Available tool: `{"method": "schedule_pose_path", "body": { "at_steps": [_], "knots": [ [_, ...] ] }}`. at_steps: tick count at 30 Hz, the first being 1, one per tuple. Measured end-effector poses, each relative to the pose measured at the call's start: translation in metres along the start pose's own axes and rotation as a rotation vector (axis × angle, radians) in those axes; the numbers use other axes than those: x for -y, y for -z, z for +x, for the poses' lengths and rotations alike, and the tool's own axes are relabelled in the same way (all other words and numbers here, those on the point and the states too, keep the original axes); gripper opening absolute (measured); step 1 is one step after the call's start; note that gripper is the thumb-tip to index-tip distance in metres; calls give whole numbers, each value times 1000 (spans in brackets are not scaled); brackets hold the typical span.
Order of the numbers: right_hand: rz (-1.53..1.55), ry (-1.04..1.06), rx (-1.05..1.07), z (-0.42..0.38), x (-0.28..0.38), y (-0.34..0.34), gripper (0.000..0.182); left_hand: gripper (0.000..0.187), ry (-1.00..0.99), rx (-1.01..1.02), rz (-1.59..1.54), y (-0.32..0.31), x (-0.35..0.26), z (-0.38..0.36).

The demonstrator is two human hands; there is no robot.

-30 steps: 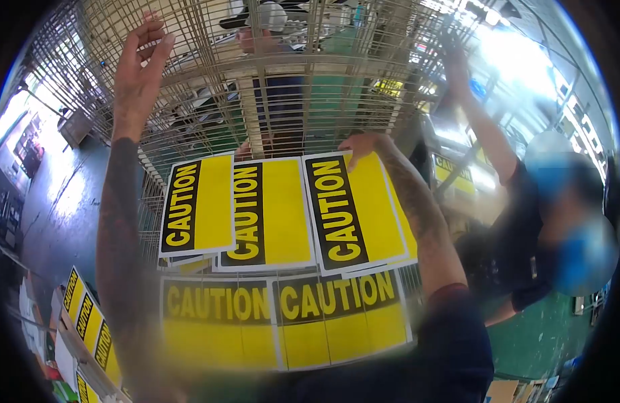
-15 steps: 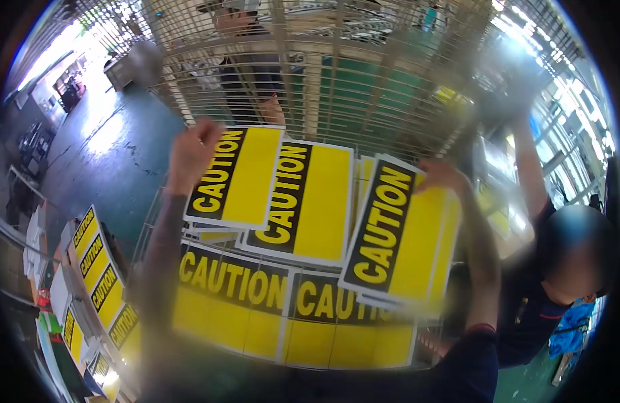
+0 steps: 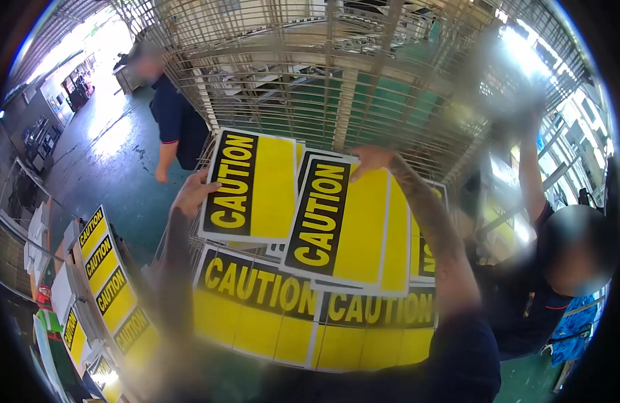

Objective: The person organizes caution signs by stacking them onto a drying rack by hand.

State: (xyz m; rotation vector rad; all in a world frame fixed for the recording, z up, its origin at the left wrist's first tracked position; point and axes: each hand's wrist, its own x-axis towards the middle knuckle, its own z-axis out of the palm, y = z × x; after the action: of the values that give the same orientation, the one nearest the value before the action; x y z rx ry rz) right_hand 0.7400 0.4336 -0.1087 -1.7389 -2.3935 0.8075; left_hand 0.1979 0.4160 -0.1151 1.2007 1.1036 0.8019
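Yellow signs with black CAUTION bands lie on a wire rack. My left hand (image 3: pixel 194 193) pinches the left edge of the upper-left sign (image 3: pixel 273 188). With its fingers on the top edge, my right hand (image 3: pixel 376 160) holds a few overlapping signs (image 3: pixel 363 228), tilted, in the middle. These cover part of the signs beneath and nearly touch the left one. Partly hidden by my right forearm, another sign (image 3: pixel 427 248) shows at the right. Larger CAUTION sheets (image 3: pixel 256 309) lie nearer my body.
The wire mesh (image 3: pixel 303 94) rises beyond the signs. One co-worker (image 3: pixel 175 121) stands at the back left, another (image 3: pixel 525 302) close on the right with an arm raised. More CAUTION sheets (image 3: pixel 111 282) stand at the lower left.
My right hand has moved left with its signs, uncovering a sign at the right. My left hand has come down onto the left sign's edge. The far co-worker now appears further left.
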Motion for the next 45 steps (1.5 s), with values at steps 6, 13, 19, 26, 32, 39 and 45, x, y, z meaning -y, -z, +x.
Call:
{"method": "schedule_pose_path", "body": {
  "at_steps": [6, 13, 19, 26, 32, 39, 45],
  "knots": [
    [-257, -140, 51, -9, 29, 7, 95, 50, -132, 5, -277, 55, -7, -128],
    [308, -60, 43, -88, 64, 48, 74, 55, -155, 80, -459, 86, 25, -170],
    [503, 169, -72, -135, 164, 105, 67, 54, -209, 186, -529, 72, 6, -130],
    [368, -32, -67, -108, 201, 82, 52, 58, -237, 482, -376, -41, -28, -118],
    [755, -117, -275, -163, 175, 42, 38, 111, -199, 648, -953, -63, 4, -154],
    [858, 15, -814, -262, 177, -11, 35, 93, -545, 183, -442, -113, 20, -208],
    [591, 33, -1209, -352, 162, 6, 34, 106, -728, -70, -441, -184, -48, -209]
  ]
}}
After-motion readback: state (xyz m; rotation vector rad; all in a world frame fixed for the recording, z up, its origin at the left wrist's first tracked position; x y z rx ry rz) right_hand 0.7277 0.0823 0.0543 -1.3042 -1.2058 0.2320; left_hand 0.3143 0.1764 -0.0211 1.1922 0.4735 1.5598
